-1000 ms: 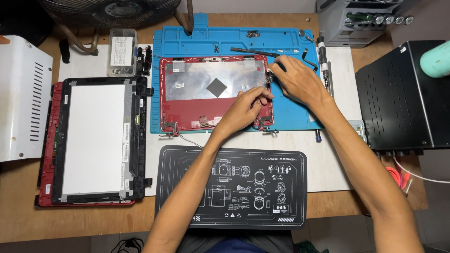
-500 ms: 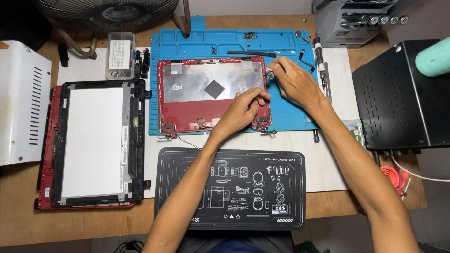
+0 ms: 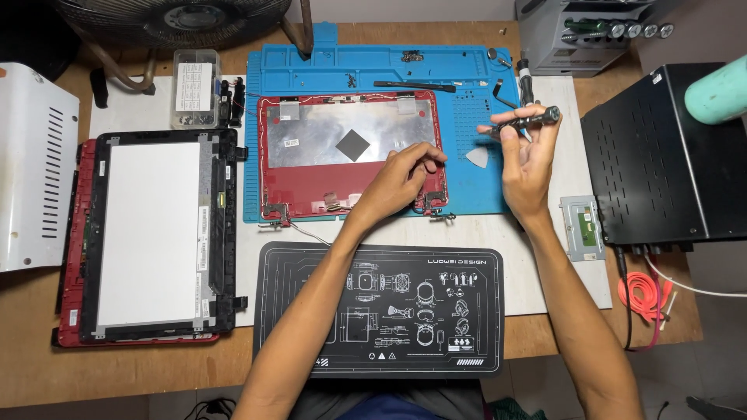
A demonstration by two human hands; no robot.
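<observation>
A pale rectangular screen panel (image 3: 152, 233) lies at left; small white labels (image 3: 292, 142) dot the red lid (image 3: 280, 175).

Wooden counter (image 3: 140, 373) covered in middle by white sheet (image 3: 537, 257). Blue work mat (image 3: 467, 194) laid on sheet at back, black printed mat (image 3: 381, 311) at front edge. Opened red laptop with screen panel (image 3: 148, 241) placed at left, white perforated case (image 3: 35, 167) beyond it. Black box (image 3: 661, 155) set at right, grey trackpad (image 3: 583, 227) just beside it, orange cable (image 3: 642, 295) coiled in front.
</observation>
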